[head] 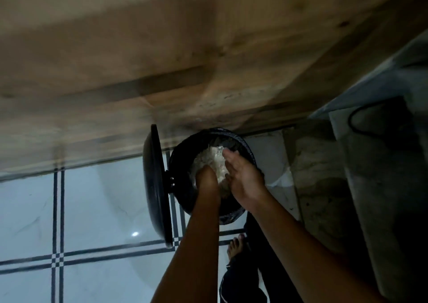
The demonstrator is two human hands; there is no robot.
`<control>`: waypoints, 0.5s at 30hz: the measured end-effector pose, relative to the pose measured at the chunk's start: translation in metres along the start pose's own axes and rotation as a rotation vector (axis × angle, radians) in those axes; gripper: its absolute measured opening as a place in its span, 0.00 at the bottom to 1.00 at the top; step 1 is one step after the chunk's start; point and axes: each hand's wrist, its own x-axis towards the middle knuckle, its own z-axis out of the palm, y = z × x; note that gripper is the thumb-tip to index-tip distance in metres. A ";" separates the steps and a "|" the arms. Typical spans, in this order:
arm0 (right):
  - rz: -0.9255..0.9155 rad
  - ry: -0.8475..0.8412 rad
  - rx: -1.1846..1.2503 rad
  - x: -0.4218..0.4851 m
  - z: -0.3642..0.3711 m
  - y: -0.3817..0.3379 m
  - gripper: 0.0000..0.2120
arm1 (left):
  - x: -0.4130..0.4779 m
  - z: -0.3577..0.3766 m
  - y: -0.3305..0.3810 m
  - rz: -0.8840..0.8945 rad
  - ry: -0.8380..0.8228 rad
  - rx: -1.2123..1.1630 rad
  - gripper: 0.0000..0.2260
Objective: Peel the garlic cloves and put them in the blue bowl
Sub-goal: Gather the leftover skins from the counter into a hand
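Over a black bin (249,154) w/ its lid (154,182) flipped up, both hands hang above pale peel scraps (208,161) inside. Left hand (207,179) points down, fingers hidden, can't tell its grip. Right hand (243,175) flat, fingers straight, holding nothing. Garlic cloves & blue bowl out of view.

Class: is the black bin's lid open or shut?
Open. The lid stands upright at the left of the bin, leaving the pale scraps inside showing.
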 end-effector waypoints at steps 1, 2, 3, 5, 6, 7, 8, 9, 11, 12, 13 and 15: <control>-0.054 -0.012 -0.007 -0.018 0.006 -0.015 0.14 | -0.010 0.000 0.004 0.010 -0.051 -0.083 0.11; -0.084 -0.011 0.003 -0.035 0.013 -0.028 0.16 | -0.035 0.001 0.013 0.014 -0.109 -0.110 0.11; -0.124 -0.014 -0.025 -0.061 0.021 -0.046 0.17 | -0.064 0.003 0.024 0.075 -0.175 -0.165 0.11; -0.211 -0.006 0.000 -0.117 0.032 -0.078 0.16 | -0.132 0.010 0.049 0.192 -0.262 -0.213 0.13; -0.261 -0.013 0.024 -0.145 0.035 -0.093 0.16 | -0.164 0.014 0.061 0.240 -0.302 -0.202 0.14; -0.307 -0.004 0.034 -0.169 0.036 -0.105 0.15 | -0.191 0.018 0.070 0.283 -0.331 -0.221 0.15; -0.362 -0.002 0.058 -0.205 0.037 -0.119 0.15 | -0.227 0.022 0.080 0.319 -0.371 -0.187 0.15; -0.410 0.004 0.060 -0.233 0.035 -0.129 0.15 | -0.259 0.026 0.086 0.354 -0.410 -0.162 0.15; -0.505 0.020 0.085 -0.297 0.026 -0.149 0.13 | -0.321 0.037 0.087 0.386 -0.486 -0.092 0.16; -0.529 0.018 0.103 -0.316 0.022 -0.155 0.12 | -0.339 0.041 0.086 0.399 -0.511 -0.071 0.16; -0.581 0.037 0.118 -0.348 0.011 -0.164 0.11 | -0.370 0.048 0.079 0.417 -0.563 -0.050 0.16; -0.691 0.076 0.168 -0.405 -0.016 -0.175 0.08 | -0.422 0.065 0.059 0.460 -0.681 0.005 0.14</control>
